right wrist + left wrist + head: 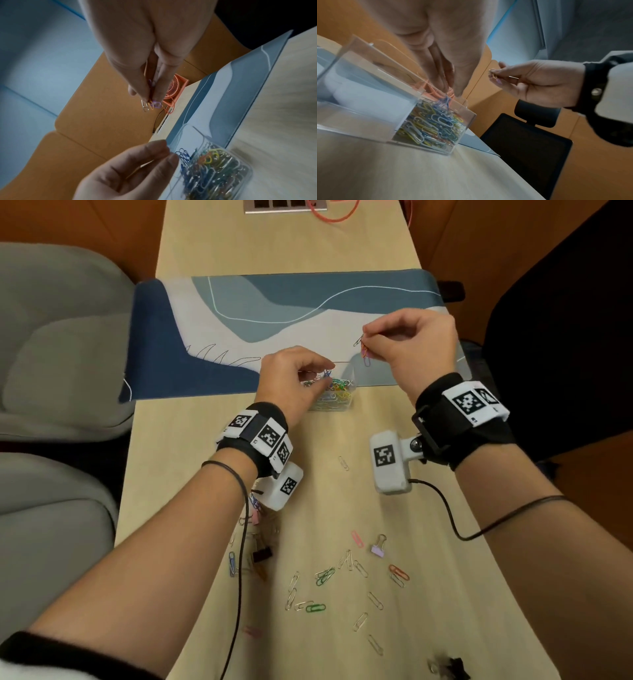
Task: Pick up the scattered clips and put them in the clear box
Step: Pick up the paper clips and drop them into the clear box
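Both hands are pinched on clips — the left hand (291,378) on blue clips (184,155) just above the clear box (464,121), the right hand (409,350) on a small bunch (151,106) raised beside it. Each pinch is best released low over the opening — left first — so nothing bounces out; many scattered clips (322,575) lie nearer the body, behind the wrists.

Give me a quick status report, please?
Left hand pinches blue clips over the clear box. Right hand pinches more clips. Many loose clips remain.

Head cam looks down from above the near end of the surface (342,251); both wrist cams sit close, facing fingertips; all share clear box (337,402).
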The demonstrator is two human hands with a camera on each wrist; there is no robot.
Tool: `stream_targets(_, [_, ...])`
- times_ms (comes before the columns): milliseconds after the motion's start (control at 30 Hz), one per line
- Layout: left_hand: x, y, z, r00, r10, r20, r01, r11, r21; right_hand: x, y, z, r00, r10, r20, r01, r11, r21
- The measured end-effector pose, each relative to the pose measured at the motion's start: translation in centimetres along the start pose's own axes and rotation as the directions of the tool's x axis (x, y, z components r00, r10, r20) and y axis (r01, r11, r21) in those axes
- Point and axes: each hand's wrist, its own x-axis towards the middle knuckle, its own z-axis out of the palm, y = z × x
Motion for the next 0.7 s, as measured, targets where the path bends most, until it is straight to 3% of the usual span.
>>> stream_targets(267, [-3.8, -1.4, -1.1, 0.982, 0.04, -0.185, -0.033, 0.999, 0.039, 0.5, 1.0, 3.0, 0.983, -0.078, 0.166, 0.131, 0.932, -0.337])
stream_targets(433, [-7.7, -3.3, -2.7, 0.981, -0.012, -0.194, 0.023, 0.998, 0.058, -0.2, 1.5, 4.0, 0.971, -0.039, 0.238, 0.137, 0.902, -0.41])
stream_targets(600, [-10.7, -5.1, -5.3, 0.989, -0.145, -0.04, 0.15, 0.97, 0.189, -2.6, 1.1, 3.1, 0.982, -0.036, 0.183, 0.106, 0.916, -0.388])
stream_targets(700, [-12.5, -5.1, -6.4, 0.981, -0.138, 0.134, 0.078, 0.921, 0.382, -6.0, 1.7, 2.3, 0.974, -0.009, 0.228, 0.125, 0.855, -0.504])
